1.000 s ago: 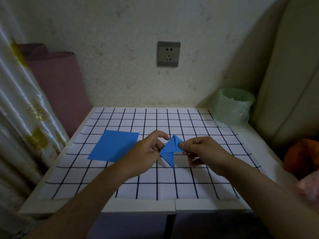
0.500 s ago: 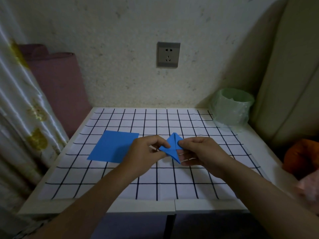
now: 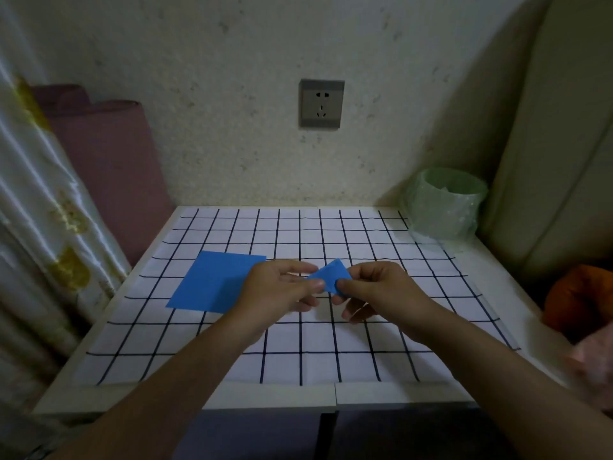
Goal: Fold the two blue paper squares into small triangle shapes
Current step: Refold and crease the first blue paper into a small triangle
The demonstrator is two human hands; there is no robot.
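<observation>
Currently, the left hand (image 3: 282,293) pinches the left tip of the folded blue triangle (image 3: 331,276); the right hand (image 3: 376,290) pinches its right corner, over the centre of the grid mat (image 3: 331,346). The unfolded blue square (image 3: 212,283) lies flat on the mat's left half

We seem to be in a home: a wall socket (image 3: 321,103), satin curtain (image 3: 36,207), lined wastebasket (image 3: 446,202) and small gridded table (image 3: 298,398) beside upholstery.
</observation>
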